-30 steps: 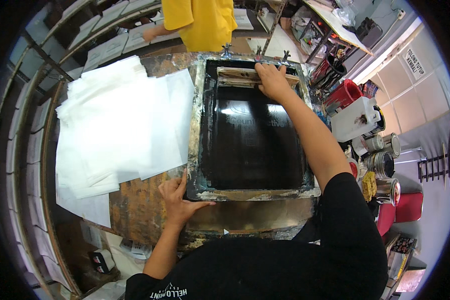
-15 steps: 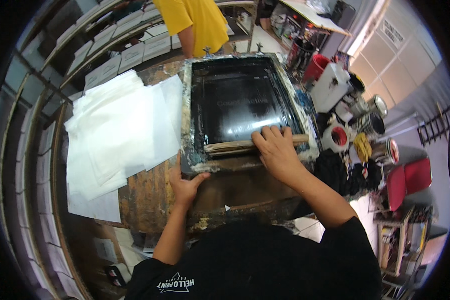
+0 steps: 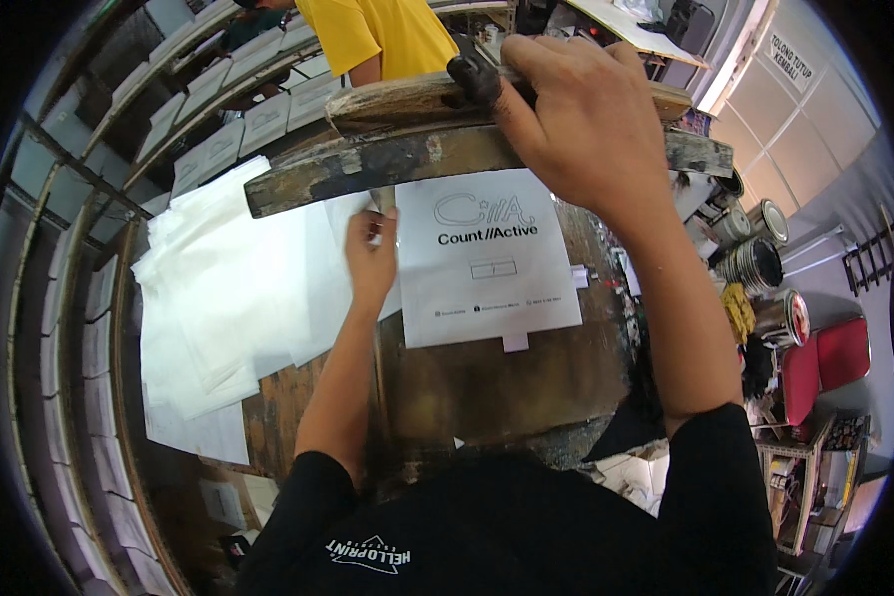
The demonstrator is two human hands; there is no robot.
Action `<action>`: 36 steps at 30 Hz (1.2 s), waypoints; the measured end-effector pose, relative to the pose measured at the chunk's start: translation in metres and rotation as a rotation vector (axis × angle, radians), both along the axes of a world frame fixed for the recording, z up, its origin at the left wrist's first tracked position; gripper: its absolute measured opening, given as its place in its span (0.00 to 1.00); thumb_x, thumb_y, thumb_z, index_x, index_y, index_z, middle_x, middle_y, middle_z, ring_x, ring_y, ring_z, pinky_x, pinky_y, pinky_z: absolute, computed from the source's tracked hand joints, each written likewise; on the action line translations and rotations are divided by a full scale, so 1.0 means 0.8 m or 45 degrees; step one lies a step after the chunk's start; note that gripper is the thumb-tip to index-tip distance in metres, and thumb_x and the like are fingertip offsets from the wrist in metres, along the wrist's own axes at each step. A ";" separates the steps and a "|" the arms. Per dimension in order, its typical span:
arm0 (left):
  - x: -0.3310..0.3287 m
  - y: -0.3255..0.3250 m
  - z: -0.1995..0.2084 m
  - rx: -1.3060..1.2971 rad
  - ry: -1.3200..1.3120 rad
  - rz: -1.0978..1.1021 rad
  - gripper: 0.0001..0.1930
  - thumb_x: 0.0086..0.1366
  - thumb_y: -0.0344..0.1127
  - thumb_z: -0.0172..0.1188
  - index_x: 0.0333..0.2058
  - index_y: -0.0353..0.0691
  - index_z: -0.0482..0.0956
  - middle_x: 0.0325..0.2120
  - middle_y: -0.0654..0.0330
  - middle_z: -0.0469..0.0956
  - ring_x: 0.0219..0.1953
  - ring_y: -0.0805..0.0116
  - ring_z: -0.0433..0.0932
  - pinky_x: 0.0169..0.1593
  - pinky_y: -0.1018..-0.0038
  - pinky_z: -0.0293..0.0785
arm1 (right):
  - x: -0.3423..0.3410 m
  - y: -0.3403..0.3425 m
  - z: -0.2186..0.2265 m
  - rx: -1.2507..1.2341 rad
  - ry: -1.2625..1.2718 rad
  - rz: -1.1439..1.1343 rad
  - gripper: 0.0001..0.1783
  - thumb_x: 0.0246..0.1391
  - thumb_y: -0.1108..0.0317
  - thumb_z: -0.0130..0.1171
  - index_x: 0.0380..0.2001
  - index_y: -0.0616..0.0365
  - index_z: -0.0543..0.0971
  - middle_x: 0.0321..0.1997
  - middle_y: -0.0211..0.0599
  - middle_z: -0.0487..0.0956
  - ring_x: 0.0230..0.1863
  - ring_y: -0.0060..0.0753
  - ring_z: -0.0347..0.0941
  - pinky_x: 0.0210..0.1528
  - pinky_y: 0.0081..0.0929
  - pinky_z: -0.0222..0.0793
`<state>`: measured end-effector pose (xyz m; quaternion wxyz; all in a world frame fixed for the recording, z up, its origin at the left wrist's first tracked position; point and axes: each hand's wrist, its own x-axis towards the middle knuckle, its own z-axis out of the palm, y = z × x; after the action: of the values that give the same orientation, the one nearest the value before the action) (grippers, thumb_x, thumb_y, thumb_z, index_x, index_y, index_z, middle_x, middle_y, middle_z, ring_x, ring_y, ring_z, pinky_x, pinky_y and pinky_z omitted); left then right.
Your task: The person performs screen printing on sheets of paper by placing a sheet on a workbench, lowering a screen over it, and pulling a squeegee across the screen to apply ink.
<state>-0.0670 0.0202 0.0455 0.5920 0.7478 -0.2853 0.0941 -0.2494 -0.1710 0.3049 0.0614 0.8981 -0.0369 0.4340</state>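
My right hand (image 3: 591, 124), its thumb tip dark with ink, is closed on a wooden squeegee (image 3: 397, 104) just beyond the raised near bar of the screen-printing frame (image 3: 368, 164). The frame is tilted up, its mesh face hidden from me. Below it, a white sheet (image 3: 482, 288) printed with dark lettering and line drawings lies flat on the worn printing board (image 3: 507, 387). My left hand (image 3: 371, 248) is at the sheet's left edge, slightly blurred, fingers curled in a pinch; what is between them is unclear. A loose pile of white sheets (image 3: 228, 278) lies to its left.
Racks with printed sheets (image 3: 258, 129) stand at the left and back. Someone in a yellow shirt (image 3: 377, 40) is beyond the table. Paint cans (image 3: 750, 258) and a yellow rag (image 3: 735, 303) crowd the right side, with a red chair (image 3: 824, 363) farther right.
The screen frame has swung up from lying flat, raised by my right hand with the squeegee, uncovering the printed sheet. My left hand has moved up from the frame's near left corner to the sheet's edge.
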 end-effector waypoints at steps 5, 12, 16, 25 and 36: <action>0.086 -0.080 -0.065 0.789 -0.683 0.311 0.15 0.71 0.47 0.67 0.52 0.52 0.89 0.45 0.57 0.76 0.46 0.54 0.74 0.52 0.54 0.68 | 0.022 -0.007 0.038 0.135 0.194 -0.111 0.31 0.73 0.41 0.43 0.30 0.55 0.81 0.29 0.38 0.80 0.35 0.41 0.76 0.46 0.44 0.68; 0.091 -0.094 -0.063 0.544 -0.520 0.202 0.11 0.72 0.44 0.65 0.42 0.45 0.90 0.39 0.51 0.82 0.41 0.45 0.80 0.44 0.53 0.74 | 0.024 -0.008 0.063 0.207 0.310 -0.057 0.38 0.77 0.39 0.35 0.23 0.54 0.78 0.23 0.32 0.77 0.29 0.31 0.73 0.42 0.41 0.69; 0.085 -0.028 -0.032 0.418 -0.321 0.233 0.14 0.74 0.42 0.63 0.35 0.37 0.87 0.30 0.43 0.84 0.34 0.39 0.83 0.37 0.54 0.77 | 0.026 -0.013 0.053 0.257 0.301 -0.061 0.34 0.75 0.41 0.40 0.27 0.55 0.79 0.26 0.37 0.78 0.31 0.38 0.74 0.43 0.43 0.68; 0.061 0.314 -0.058 0.483 -0.294 0.937 0.15 0.75 0.38 0.62 0.32 0.31 0.84 0.22 0.46 0.79 0.22 0.57 0.72 0.31 0.60 0.70 | 0.009 -0.007 0.014 0.068 0.081 -0.023 0.20 0.68 0.50 0.54 0.43 0.57 0.82 0.38 0.54 0.82 0.44 0.62 0.77 0.51 0.49 0.67; 0.045 0.342 0.016 0.698 -0.405 0.671 0.42 0.66 0.48 0.74 0.70 0.31 0.66 0.66 0.36 0.69 0.66 0.43 0.70 0.69 0.53 0.68 | -0.003 0.006 -0.002 0.084 0.065 -0.024 0.22 0.66 0.53 0.58 0.53 0.59 0.83 0.44 0.51 0.85 0.50 0.56 0.79 0.54 0.48 0.65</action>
<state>-0.0306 0.2940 0.0584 0.2750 0.9015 -0.1863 0.2774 -0.2517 -0.1664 0.3035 0.0367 0.9099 -0.0579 0.4090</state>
